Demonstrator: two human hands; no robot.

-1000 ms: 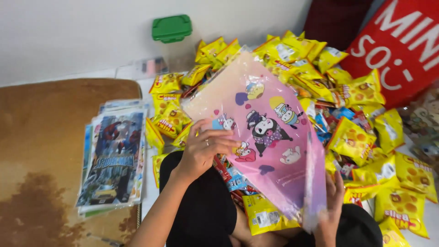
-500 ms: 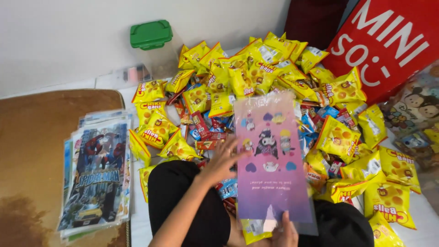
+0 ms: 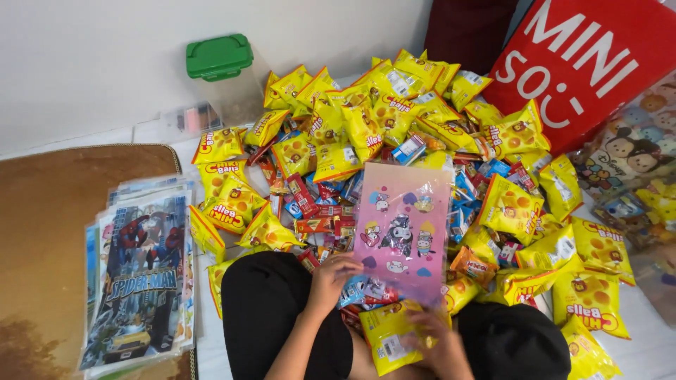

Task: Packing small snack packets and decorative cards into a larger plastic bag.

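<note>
Pink, glossy plastic forms the flat rectangular gift bag point(image 3: 403, 229), printed with small cartoon figures and hearts; it lies tilted over the person's lap and the near edge of the snack heap; the left hand point(image 3: 331, 276), fingers curled, touches its lower left edge, though whether it grips is unclear; the right hand point(image 3: 431, 338) lies under the bag's clear lower end, fingers loosely bent around that bottom edge and a yellow foil snack packet point(image 3: 389, 338); beyond spreads a crinkled heap of puffy yellow snack packets point(image 3: 366, 119) mixed with small red and blue wrapped sweets point(image 3: 318, 204); at the left a stack of shiny comic-hero printed bags point(image 3: 141, 274) rests on a brown mat point(image 3: 49, 232); a clear tub with a green lid point(image 3: 220, 56) stands by the wall; a large red paper bag with white lettering point(image 3: 584, 63) leans at upper right.
</note>
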